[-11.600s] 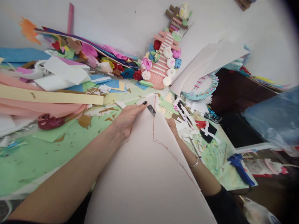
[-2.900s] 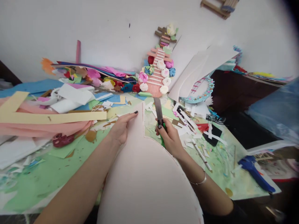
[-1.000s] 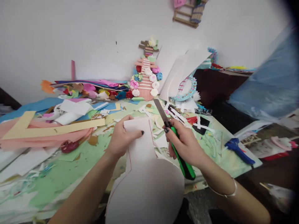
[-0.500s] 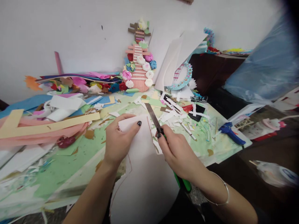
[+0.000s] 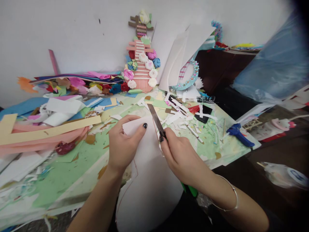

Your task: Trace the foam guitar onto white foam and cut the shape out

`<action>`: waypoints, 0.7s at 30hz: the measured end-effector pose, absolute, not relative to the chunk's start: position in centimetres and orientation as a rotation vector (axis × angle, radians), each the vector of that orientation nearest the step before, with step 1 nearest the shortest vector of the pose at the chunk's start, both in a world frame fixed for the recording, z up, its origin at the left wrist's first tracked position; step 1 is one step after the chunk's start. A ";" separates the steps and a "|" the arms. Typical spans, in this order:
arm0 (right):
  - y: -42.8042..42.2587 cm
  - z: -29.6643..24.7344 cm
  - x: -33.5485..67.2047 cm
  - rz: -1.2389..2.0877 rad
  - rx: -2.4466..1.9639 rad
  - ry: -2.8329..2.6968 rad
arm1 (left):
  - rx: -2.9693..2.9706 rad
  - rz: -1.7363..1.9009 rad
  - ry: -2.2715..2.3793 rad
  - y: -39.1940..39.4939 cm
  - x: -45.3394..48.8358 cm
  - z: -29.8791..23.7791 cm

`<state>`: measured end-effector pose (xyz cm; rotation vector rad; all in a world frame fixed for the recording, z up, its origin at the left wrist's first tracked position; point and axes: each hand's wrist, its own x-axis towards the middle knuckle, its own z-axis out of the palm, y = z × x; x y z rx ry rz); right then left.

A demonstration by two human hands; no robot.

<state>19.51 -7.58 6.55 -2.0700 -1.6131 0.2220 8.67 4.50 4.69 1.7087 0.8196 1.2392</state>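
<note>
One white board is reaching over the table's near edge. I'm seeing the left hand pinching its top, presumably steadying it against the knife the right hand is gripping alongside.

Far centre: pink lute-shaped model, upright, paper flowers along both sides.
Far left: heap of coloured paper blooms, orange one outermost.
Left: cream strip across pink sheet.
Right: blue glue gun; dark flat rectangle, white scraps over it.
Far right: bluish translucent bag.
</note>
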 end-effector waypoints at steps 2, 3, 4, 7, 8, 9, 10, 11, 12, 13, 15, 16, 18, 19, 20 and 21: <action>-7.5 6.6 19.5 0.199 -2.108 -1.634 | 1.711 1.243 0.801 4.6 8.7 4.7; -7.5 6.6 19.5 0.186 -2.127 -1.645 | 1.713 1.249 0.799 4.6 8.7 4.7; -7.4 6.7 19.5 0.173 -2.144 -1.653 | 1.716 1.255 0.800 4.6 8.7 4.8; -7.3 7.0 19.6 0.153 -2.168 -1.669 | 1.722 1.245 0.803 4.6 8.8 4.9; -7.2 7.1 19.6 0.149 -2.174 -1.670 | 1.720 1.238 0.802 4.6 8.8 4.9; -7.2 7.2 19.6 0.143 -2.176 -1.675 | 1.718 1.229 0.800 4.6 8.8 4.9; -7.1 7.2 19.6 0.132 -2.174 -1.684 | 1.716 1.223 0.798 4.7 8.8 5.0; -7.0 7.3 19.7 0.120 -2.175 -1.690 | 1.716 1.218 0.798 4.7 8.8 5.0; -7.0 7.3 19.7 0.108 -2.181 -1.694 | 1.718 1.214 0.798 4.7 8.8 5.0; -6.9 7.3 19.7 0.100 -2.187 -1.700 | 1.722 1.212 0.799 4.7 8.8 4.9; -6.9 7.3 19.7 0.087 -2.191 -1.717 | 1.736 1.212 0.804 4.7 8.7 4.9; -6.8 7.4 19.7 0.085 -2.195 -1.721 | 1.744 1.216 0.810 4.7 8.7 4.8; -6.8 7.5 19.6 0.081 -2.190 -1.732 | 1.762 1.220 0.821 4.7 8.7 4.8; -6.8 7.6 19.6 0.088 -2.194 -1.727 | 1.769 1.216 0.825 4.6 8.7 4.8; -6.8 7.7 19.5 0.102 -2.204 -1.716 | 1.776 1.213 0.830 4.6 8.7 4.8; -6.8 7.9 19.5 0.121 -2.217 -1.705 | 1.783 1.211 0.834 4.6 8.7 4.8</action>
